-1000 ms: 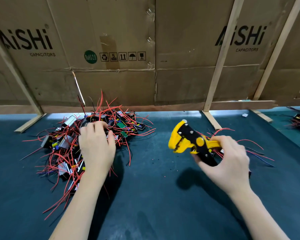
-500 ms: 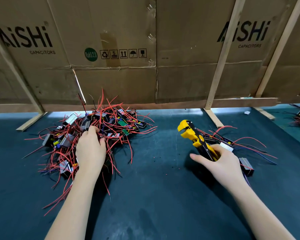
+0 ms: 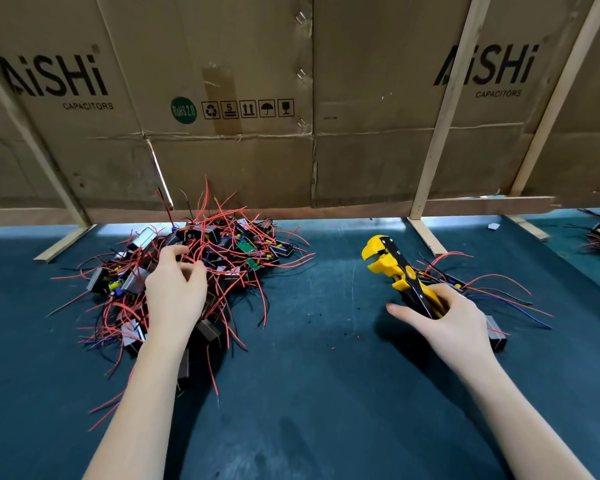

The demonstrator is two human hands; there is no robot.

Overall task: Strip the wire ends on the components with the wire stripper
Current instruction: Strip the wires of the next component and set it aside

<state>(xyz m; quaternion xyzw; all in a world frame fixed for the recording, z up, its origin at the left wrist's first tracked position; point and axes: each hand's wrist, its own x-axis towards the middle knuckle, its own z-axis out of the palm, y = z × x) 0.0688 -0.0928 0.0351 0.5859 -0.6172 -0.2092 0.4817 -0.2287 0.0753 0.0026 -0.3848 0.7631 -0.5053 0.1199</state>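
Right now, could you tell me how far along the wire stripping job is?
Early on. A few components lie behind the right hand, seemingly done. That hand grips the wire stripper, while the left hand reaches into the big pile, fingers curled among the red wires. That pile remains.

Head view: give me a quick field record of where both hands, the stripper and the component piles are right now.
left hand: over the big pile, fingers curled into the red wires; whether it holds a piece cannot be told
right hand: grips the handles of the wire stripper
wire stripper: yellow and black, head pointing up and away, no wire seen in it
big pile: tangled components with red wires, left on the mat
small pile: a few wired components behind the right hand
mat: dark, with small specks near its middle
backdrop: cardboard panels on wooden struts
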